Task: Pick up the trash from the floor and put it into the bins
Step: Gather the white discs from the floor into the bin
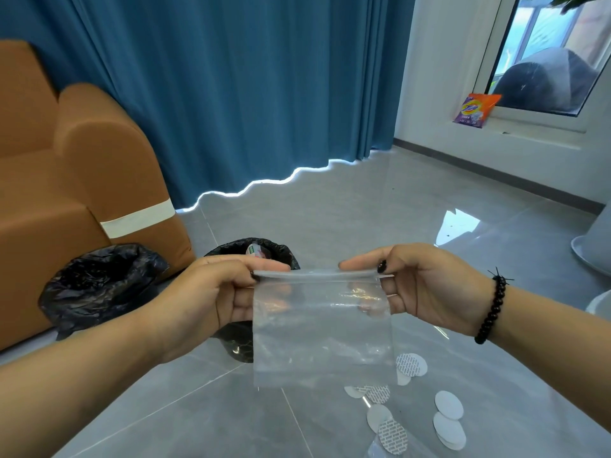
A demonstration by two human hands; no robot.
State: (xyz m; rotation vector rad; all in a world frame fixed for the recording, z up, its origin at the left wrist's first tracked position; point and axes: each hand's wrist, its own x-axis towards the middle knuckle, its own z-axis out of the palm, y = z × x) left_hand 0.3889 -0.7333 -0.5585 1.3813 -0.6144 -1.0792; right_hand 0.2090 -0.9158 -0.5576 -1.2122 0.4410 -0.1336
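Several round white discs (pixel 448 404), some printed, are scattered on the glossy grey tiled floor (pixel 363 206). Above them, a clear zip bag (pixel 320 328) is pinched at its top corners by the left hand (pixel 211 299) and right hand (pixel 426 285). Two black-lined bins (pixel 99 285) are set beyond, before an orange sofa (pixel 66 166) and blue curtain (pixel 248 77).

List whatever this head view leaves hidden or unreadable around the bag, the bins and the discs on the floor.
- Right bin: the left hand and the clear zip bag cover most of it, so its contents are unclear.
- Left bin: its crumpled black liner hides the inside.
- Printed discs: print too small to read.
- Lowest discs: near the bottom edge, some overlap, so the count is uncertain.
- Right hand: its lower fingers are blurred behind the bag.
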